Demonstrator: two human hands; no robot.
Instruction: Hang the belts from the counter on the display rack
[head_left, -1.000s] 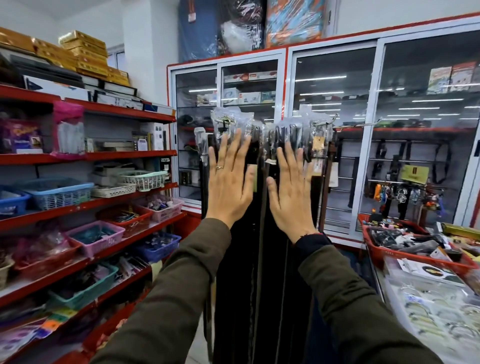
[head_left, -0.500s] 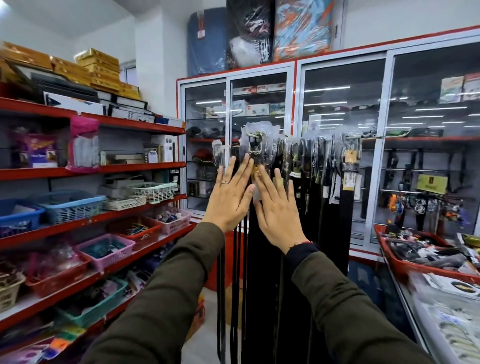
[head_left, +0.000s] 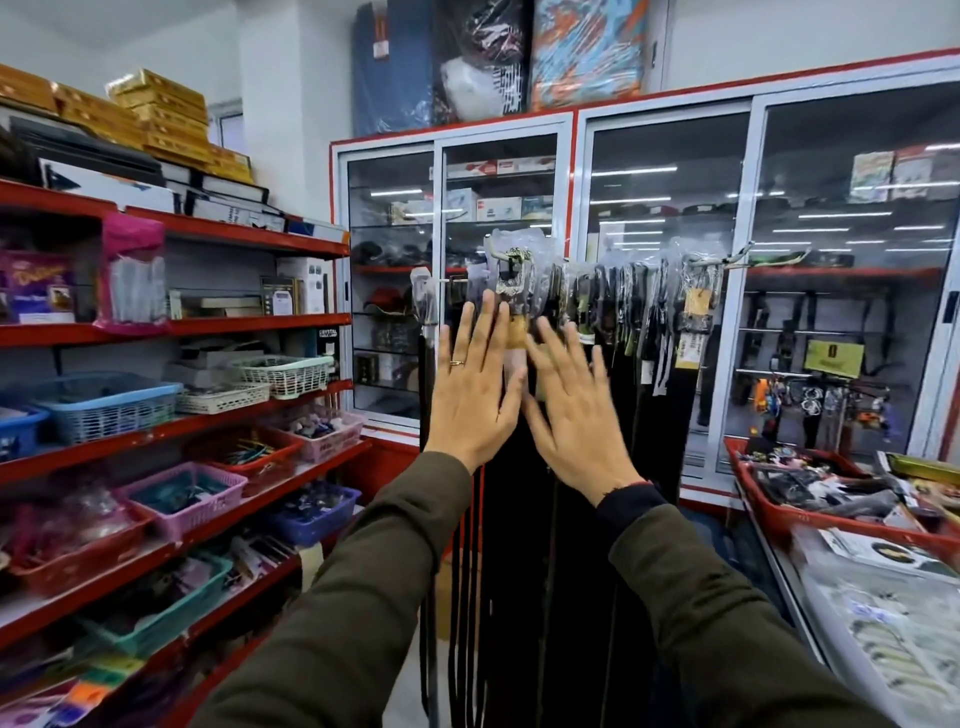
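Note:
Several dark belts (head_left: 613, 395) hang side by side from the display rack (head_left: 737, 254), their buckles wrapped in clear plastic (head_left: 511, 270). My left hand (head_left: 475, 387) is raised flat, fingers spread, in front of the leftmost belts just below a large buckle. My right hand (head_left: 576, 410) is also flat and spread, right beside the left, slightly blurred. Neither hand holds anything. The counter (head_left: 883, 623) lies at the lower right.
Red shelves (head_left: 249, 421) with plastic baskets run along the left. A glass-door cabinet (head_left: 660, 291) stands behind the rack. A red tray (head_left: 763, 499) of small goods sits on the counter to the right. Bare floor shows between shelves and belts.
My hands have drawn together and shifted left on the belts. The view has pulled back and turned, so the rack sits farther off and its right end shows.

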